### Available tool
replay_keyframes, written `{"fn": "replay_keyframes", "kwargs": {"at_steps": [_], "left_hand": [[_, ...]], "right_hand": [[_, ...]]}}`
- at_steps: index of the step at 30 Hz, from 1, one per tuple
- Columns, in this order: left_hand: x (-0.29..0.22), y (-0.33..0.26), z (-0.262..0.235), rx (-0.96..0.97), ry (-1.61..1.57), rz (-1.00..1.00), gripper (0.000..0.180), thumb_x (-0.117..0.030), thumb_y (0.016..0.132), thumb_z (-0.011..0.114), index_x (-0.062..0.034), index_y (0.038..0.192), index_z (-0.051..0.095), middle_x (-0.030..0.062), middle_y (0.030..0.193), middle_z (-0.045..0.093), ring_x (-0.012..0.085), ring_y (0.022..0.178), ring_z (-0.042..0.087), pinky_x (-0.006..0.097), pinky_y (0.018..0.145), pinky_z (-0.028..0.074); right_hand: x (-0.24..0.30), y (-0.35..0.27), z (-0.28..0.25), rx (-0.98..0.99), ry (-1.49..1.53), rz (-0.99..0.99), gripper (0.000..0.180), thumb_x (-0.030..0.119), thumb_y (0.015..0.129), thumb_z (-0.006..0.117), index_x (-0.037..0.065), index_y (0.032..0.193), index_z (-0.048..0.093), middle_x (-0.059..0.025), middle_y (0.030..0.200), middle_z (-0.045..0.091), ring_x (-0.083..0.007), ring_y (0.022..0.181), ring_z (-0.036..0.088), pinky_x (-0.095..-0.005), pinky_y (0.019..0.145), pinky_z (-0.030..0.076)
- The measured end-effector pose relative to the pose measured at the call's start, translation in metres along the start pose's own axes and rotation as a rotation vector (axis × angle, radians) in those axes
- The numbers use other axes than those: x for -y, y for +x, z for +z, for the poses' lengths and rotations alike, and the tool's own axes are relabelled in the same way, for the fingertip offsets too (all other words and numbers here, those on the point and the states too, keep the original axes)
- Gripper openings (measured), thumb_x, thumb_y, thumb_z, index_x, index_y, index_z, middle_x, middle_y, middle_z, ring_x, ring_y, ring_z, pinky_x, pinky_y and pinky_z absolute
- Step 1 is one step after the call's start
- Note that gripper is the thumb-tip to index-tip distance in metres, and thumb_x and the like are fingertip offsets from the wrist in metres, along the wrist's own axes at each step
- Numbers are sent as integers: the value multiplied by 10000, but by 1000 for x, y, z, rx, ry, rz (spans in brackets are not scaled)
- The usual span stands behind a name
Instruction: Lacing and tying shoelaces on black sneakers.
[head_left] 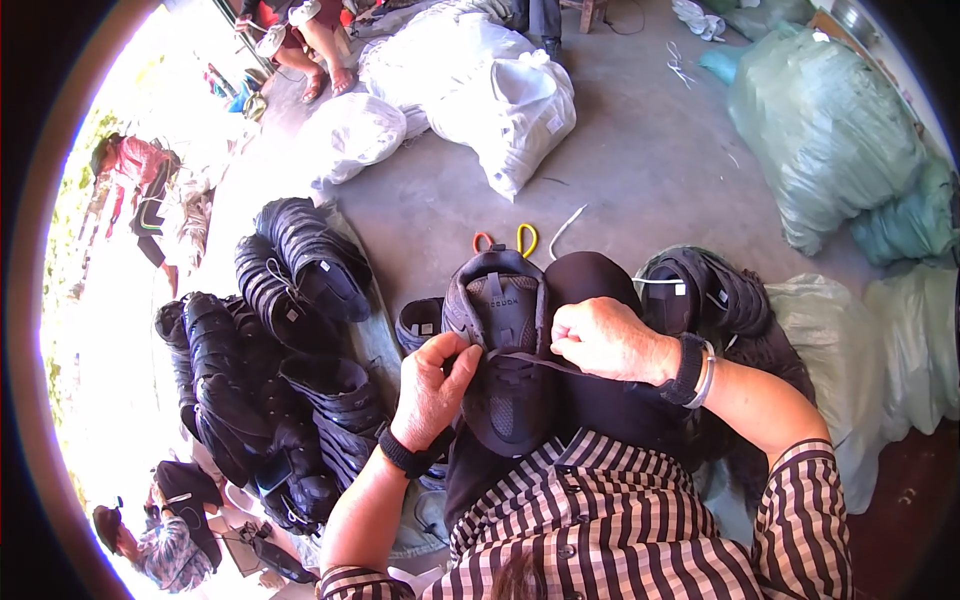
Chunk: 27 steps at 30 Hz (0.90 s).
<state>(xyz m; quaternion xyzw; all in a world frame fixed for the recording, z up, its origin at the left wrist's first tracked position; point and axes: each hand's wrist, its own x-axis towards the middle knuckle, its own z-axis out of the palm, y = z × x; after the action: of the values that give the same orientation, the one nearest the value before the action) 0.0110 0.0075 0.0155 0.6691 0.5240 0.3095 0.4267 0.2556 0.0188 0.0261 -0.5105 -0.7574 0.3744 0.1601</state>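
Note:
A dark grey and black sneaker (512,410) rests on my lap, its toe toward me and its tongue facing up. My left hand (430,385) is closed in a pinch at the left side of the lacing, on the dark shoelace (530,360). From there the lace crosses the throat of the shoe to my right hand (615,340), whose fingers are curled shut around it just right of the collar. The lace ends inside both hands are hidden. Another black shoe (420,322) sits just left of the sneaker, partly covered.
Rows of nested black shoes (240,390) lie to my left, and more dark shoes (700,290) to my right. White sacks (520,110) and pale green sacks (830,130) stand ahead. A yellow loop (527,240) lies beyond the sneaker. Other people sit or bend at the far left.

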Motion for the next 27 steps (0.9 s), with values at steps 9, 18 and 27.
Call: {"fn": "replay_keyframes", "kwargs": {"at_steps": [9, 18, 27], "left_hand": [[0, -2, 3, -12, -50, -51, 185, -149, 875, 599, 4, 786, 541, 49, 628, 505, 106, 607, 464, 275, 578, 422], [0, -4, 5, -7, -16, -49, 173, -152, 868, 606, -6, 796, 549, 74, 638, 508, 142, 599, 482, 288, 585, 430], [-1, 5, 4, -35, 40, 24, 174, -153, 853, 605, -2, 790, 545, 139, 646, 540, 250, 591, 565, 327, 579, 443]], "right_hand": [[2, -9, 15, -126, -416, -369, 144, 134, 821, 578, 23, 771, 502, -117, 577, 579, -280, 551, 632, -351, 473, 497], [14, -1, -3, -42, 74, 38, 160, 138, 838, 563, 10, 744, 583, -192, 632, 602, -328, 622, 626, -368, 556, 505], [9, -2, 16, -214, -295, -282, 138, 127, 832, 576, 21, 787, 500, -143, 607, 587, -335, 572, 616, -402, 510, 501]]}}
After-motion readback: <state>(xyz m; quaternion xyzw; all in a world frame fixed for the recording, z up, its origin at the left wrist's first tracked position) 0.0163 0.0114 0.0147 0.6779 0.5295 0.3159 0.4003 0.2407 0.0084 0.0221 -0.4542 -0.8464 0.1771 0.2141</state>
